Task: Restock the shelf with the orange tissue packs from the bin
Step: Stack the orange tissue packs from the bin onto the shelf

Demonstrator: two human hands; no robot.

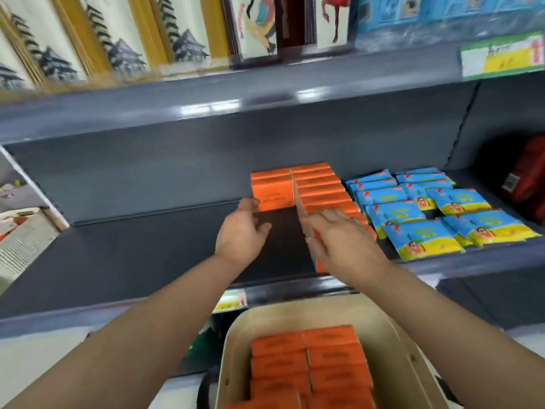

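Observation:
Several orange tissue packs (320,190) stand in a row running front to back on the dark grey shelf (132,249). A shorter stack of orange packs (272,187) stands to the left of that row, at the back. My left hand (243,231) touches the lower left corner of this stack, its fingers loosely bent. My right hand (345,240) lies flat on the front part of the long row, fingers straight. Below, the beige bin (236,343) holds several more orange packs (309,367) in two columns.
Blue and yellow tissue packs (427,211) lie in rows on the shelf right of the orange ones. A red bag (528,178) sits at the far right. Framed pictures (118,39) fill the shelf above. A white basket (20,237) stands at the left.

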